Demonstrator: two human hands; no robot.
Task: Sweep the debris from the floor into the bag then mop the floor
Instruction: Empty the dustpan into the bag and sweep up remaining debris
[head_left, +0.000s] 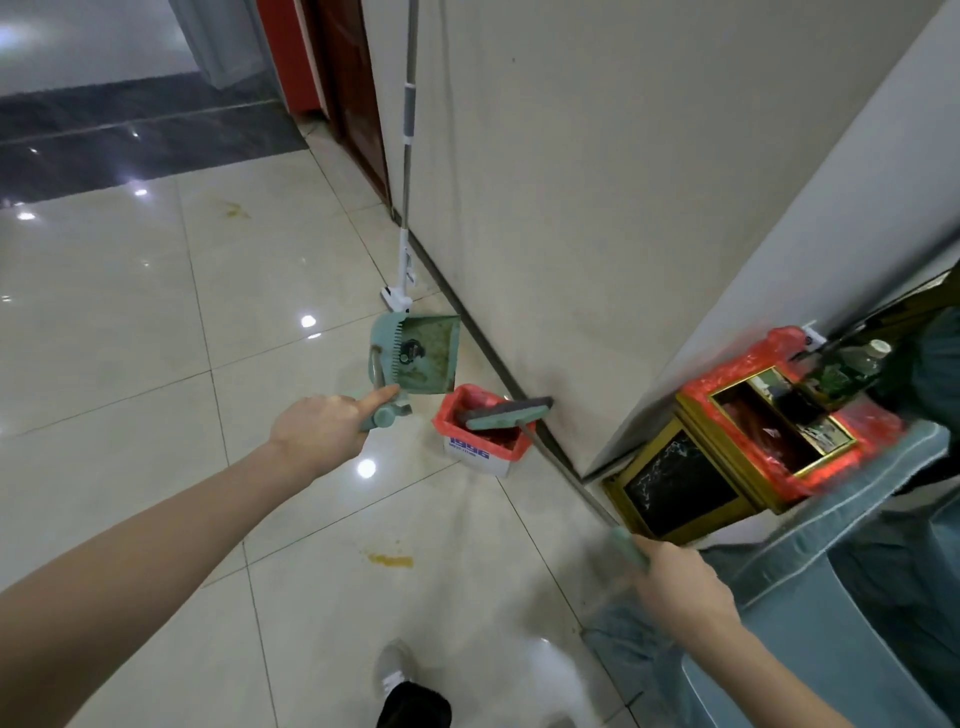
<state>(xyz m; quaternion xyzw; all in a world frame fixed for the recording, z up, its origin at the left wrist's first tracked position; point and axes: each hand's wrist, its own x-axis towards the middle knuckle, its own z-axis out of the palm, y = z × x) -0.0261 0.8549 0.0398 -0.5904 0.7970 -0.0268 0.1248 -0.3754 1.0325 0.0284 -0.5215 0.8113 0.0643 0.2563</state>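
My left hand (324, 428) grips the handle of a green dustpan (423, 356), held tilted above the tiled floor with some dark debris inside it. My right hand (680, 587) holds the green grip of a broom whose head (511, 411) rests across the top of a small white box lined with a red bag (480, 434). A white mop (402, 260) with a grey pole leans against the wall behind the dustpan. A yellow stain (390, 559) marks the floor in front of me, and a fainter one (235, 209) lies farther off.
A gold bin with a red liner (769, 415) stands at the wall corner on the right, a bottle on it. Blue-grey cloth-covered furniture (831, 597) fills the lower right. My shoe (397, 670) is at the bottom. A dark wooden door (348, 93) is at the back.
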